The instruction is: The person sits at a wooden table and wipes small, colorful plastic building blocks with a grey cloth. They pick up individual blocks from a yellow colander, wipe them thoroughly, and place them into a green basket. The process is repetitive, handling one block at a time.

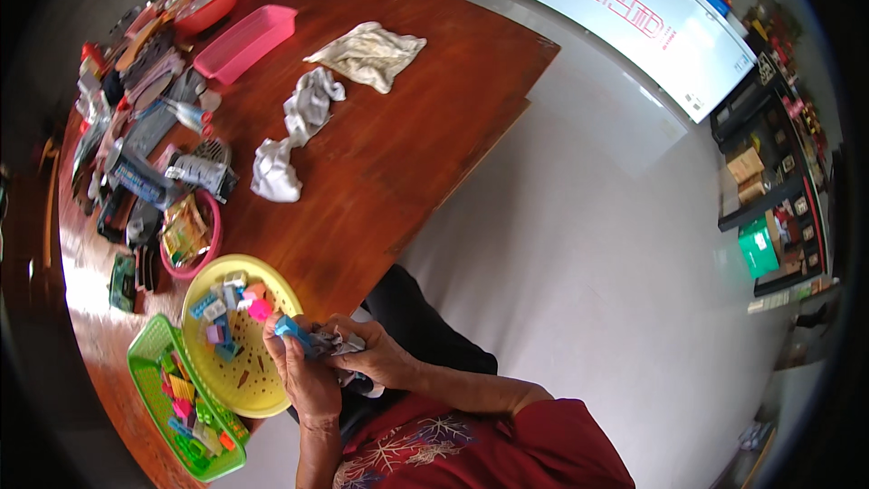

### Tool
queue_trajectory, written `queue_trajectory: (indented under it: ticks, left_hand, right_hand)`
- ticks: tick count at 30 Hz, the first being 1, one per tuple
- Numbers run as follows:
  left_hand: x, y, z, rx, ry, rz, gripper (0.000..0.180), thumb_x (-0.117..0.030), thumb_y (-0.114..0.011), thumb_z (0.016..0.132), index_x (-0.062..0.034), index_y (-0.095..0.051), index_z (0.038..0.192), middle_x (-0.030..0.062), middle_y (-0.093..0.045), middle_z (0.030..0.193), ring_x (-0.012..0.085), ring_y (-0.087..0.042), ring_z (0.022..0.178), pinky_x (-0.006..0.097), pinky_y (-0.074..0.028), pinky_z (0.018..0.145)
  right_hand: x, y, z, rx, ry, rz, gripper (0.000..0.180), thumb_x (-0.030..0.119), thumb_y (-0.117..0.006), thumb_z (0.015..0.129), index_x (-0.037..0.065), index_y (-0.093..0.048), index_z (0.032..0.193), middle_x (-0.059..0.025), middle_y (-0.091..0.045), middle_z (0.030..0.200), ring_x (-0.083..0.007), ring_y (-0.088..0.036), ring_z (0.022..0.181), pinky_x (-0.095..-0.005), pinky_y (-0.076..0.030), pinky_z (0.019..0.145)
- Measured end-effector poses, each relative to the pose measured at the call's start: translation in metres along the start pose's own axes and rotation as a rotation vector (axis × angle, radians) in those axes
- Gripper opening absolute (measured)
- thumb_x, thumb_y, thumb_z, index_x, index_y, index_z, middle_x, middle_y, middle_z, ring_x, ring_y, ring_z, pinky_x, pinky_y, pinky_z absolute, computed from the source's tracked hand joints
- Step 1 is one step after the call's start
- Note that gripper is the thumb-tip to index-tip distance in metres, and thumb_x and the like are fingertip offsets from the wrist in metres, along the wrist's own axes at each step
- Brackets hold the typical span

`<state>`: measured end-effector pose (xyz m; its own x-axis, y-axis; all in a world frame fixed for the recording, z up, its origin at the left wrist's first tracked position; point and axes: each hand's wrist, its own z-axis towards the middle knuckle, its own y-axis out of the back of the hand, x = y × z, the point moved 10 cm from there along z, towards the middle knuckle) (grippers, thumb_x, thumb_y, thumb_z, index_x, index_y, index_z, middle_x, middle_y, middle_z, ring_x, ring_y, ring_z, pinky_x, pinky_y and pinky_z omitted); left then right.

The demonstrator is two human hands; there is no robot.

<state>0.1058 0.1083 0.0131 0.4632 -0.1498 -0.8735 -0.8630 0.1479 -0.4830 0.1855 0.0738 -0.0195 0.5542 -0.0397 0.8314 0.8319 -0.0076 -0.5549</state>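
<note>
The wooden table (407, 127) fills the upper left, its edge running from one o'clock down to seven. At one to two o'clock stands a long white panel (625, 27) with red lettering, and past it at three o'clock dark shelves (769, 181) carry brown cartons and a green box. Along the table's far left, nine to eleven o'clock, lies a heap of small packets and boxes (136, 145), mostly grey, dark blue and silver. A pink rectangular basket (244, 41) sits at eleven o'clock, with a beige cloth (369, 52) and a white rag (294, 131) just right of it.

Near me, at seven o'clock, a round yellow perforated tray (240, 371) holds coloured toy bricks, overlapping a green mesh basket (158, 380) with more bricks.

My left hand (303, 371) and right hand (380, 358) meet over the yellow tray's right rim, both closed on a small blue brick piece (294, 330) wrapped partly in a grey cloth (339, 342). Its long axis runs roughly ten to four o'clock, blue end towards the tray.
</note>
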Motion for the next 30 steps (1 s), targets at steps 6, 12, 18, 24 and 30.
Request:
queue_trajectory:
  ticks: [6,12,18,24,30]
  left_hand:
    - [0.015,-0.038,0.004,0.054,0.06,0.083,0.027,-0.024,-0.047,0.093,-0.0152,-0.04,0.117,0.0021,-0.047,0.101,0.0123,-0.047,0.088,0.024,-0.041,0.073]
    - [0.044,-0.055,0.015,0.036,0.216,-0.095,0.027,-0.021,-0.048,0.093,-0.0144,-0.043,0.118,0.0034,-0.051,0.101,0.0127,-0.051,0.086,0.025,-0.045,0.069]
    - [0.03,-0.075,0.014,0.123,0.122,0.011,0.028,-0.022,-0.049,0.094,-0.0133,-0.037,0.118,0.0012,-0.047,0.097,0.0103,-0.046,0.088,0.023,-0.041,0.075]
    - [0.027,-0.073,0.007,0.19,0.106,0.12,0.026,-0.021,-0.048,0.094,-0.0132,-0.04,0.117,0.0012,-0.046,0.097,0.0098,-0.045,0.088,0.023,-0.039,0.078]
    - [0.013,-0.047,0.003,0.123,0.052,0.123,0.027,-0.021,-0.048,0.095,-0.0118,-0.04,0.118,0.0002,-0.046,0.099,0.0089,-0.045,0.089,0.023,-0.038,0.08]
  right_hand:
    - [0.049,0.025,-0.007,-0.098,0.255,-0.481,0.025,-0.005,-0.066,0.066,-0.001,-0.054,0.087,-0.0102,-0.052,0.113,-0.0215,-0.055,0.095,-0.0285,-0.043,0.084]
    - [0.052,0.06,-0.005,-0.054,0.205,-0.296,0.028,0.003,-0.066,0.067,0.003,-0.057,0.093,-0.0125,-0.053,0.104,-0.0263,-0.054,0.096,-0.0324,-0.043,0.084]
    - [0.094,0.046,-0.016,-0.136,0.492,-0.839,0.044,-0.001,-0.069,0.068,0.003,-0.057,0.11,-0.0145,-0.055,0.106,-0.0273,-0.06,0.087,-0.0339,-0.05,0.071]
    - [0.062,0.057,-0.012,-0.085,0.126,-0.407,0.039,-0.001,-0.069,0.071,0.002,-0.057,0.107,-0.0078,-0.057,0.1,-0.0159,-0.058,0.089,-0.0271,-0.047,0.074]
    - [0.055,0.034,-0.021,-0.099,0.229,-0.348,0.044,0.0,-0.068,0.07,0.001,-0.054,0.112,-0.0081,-0.056,0.104,-0.0181,-0.057,0.096,-0.0272,-0.046,0.08]
